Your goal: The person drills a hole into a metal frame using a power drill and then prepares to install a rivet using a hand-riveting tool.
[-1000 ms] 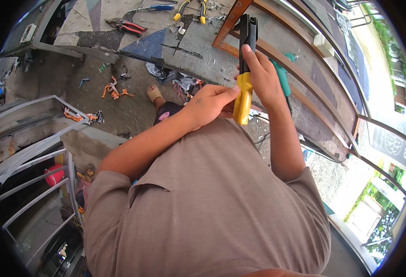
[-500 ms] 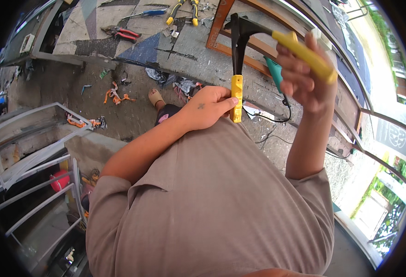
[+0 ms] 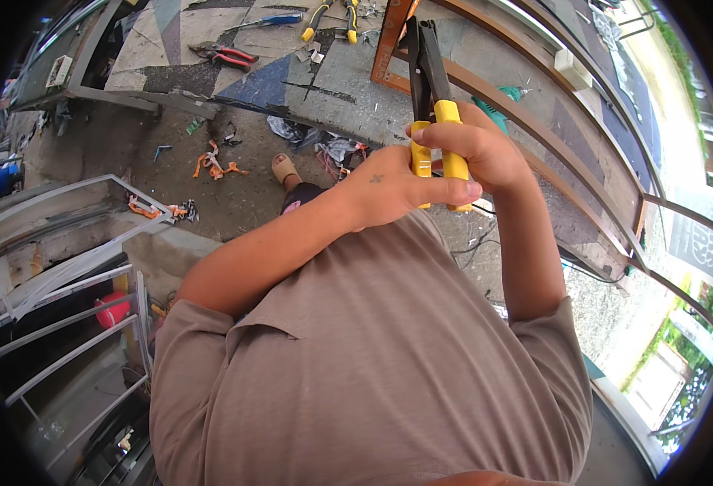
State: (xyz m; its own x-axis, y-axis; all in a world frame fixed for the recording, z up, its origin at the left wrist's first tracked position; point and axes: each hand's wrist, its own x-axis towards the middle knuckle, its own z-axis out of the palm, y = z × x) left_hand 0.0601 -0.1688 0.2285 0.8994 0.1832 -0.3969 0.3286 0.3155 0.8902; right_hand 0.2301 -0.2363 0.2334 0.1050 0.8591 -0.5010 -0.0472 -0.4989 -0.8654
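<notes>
Both my hands are on a hand riveter (image 3: 433, 69) with black arms and yellow grips, its head pointing away from me beside a brown metal frame (image 3: 527, 113). My left hand (image 3: 385, 180) is closed round the left grip, which my fingers partly cover. My right hand (image 3: 490, 150) wraps the right grip, and its thumb lies across the lower end of it. The two grips stand nearly parallel with a narrow gap between. Whether the riveter's nose touches the frame I cannot tell. A green power tool (image 3: 490, 113) lies behind my right hand.
On the worn bench (image 3: 186, 49) lie red-handled pliers (image 3: 225, 56), a blue screwdriver (image 3: 269, 22), a yellow-and-black-handled tool (image 3: 352, 20) and small metal bits. A white block (image 3: 572, 70) rests on the frame. Orange scraps (image 3: 215, 164) litter the floor; metal frames (image 3: 73, 235) stand at left.
My right hand has swung its grip leftward to the other one, so the riveter's widely spread arms are now nearly together. The left hand has kept its hold.
</notes>
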